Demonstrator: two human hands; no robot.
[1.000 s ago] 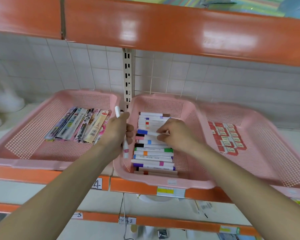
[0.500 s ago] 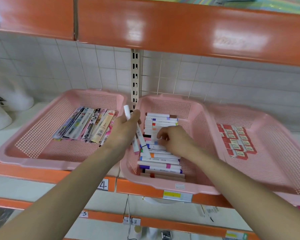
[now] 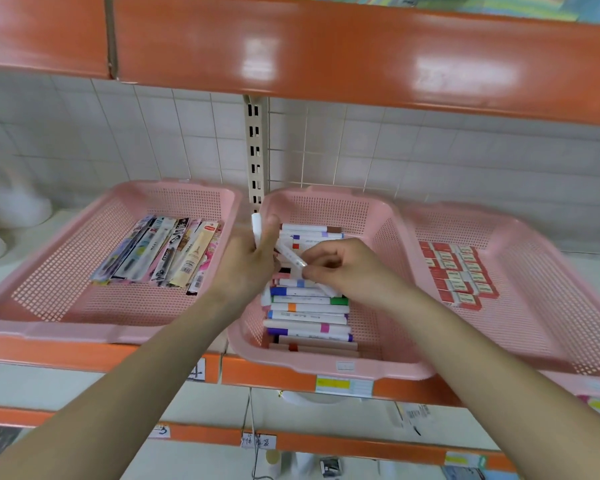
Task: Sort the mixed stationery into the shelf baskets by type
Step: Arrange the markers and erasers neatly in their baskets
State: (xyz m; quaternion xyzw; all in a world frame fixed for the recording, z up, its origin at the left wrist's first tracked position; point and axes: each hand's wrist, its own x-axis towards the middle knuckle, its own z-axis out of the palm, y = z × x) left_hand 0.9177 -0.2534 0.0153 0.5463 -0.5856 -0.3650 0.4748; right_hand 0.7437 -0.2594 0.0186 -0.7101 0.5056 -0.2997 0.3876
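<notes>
Three pink baskets on the shelf, each with one type already in it.

Grip: left hand point(image 3: 246, 268) curled round a small bunch of white markers point(image 3: 256, 225). At least two show; the exact count is hidden by the fingers. Right hand point(image 3: 343, 268) pinches one slanted marker point(image 3: 291, 258) at its near end, the far end at the left palm.

Directly under both hands: middle basket point(image 3: 326, 370), stacked markers point(image 3: 309, 308) lying crosswise. About a dozen show, with more hidden behind the hands.

Left of the left hand: left basket point(image 3: 66, 332), pen packets point(image 3: 167, 251) fanned side by side, roughly nine or ten.

Right of the right hand: right basket point(image 3: 534, 237), erasers point(image 3: 454, 275) in rows, roughly fifteen; too blurred for a firm tally.

Judgement: sorting is far along. What shows as left is the handful in the grip, likely bound for the stack below. No loose mixed pile is in view.
</notes>
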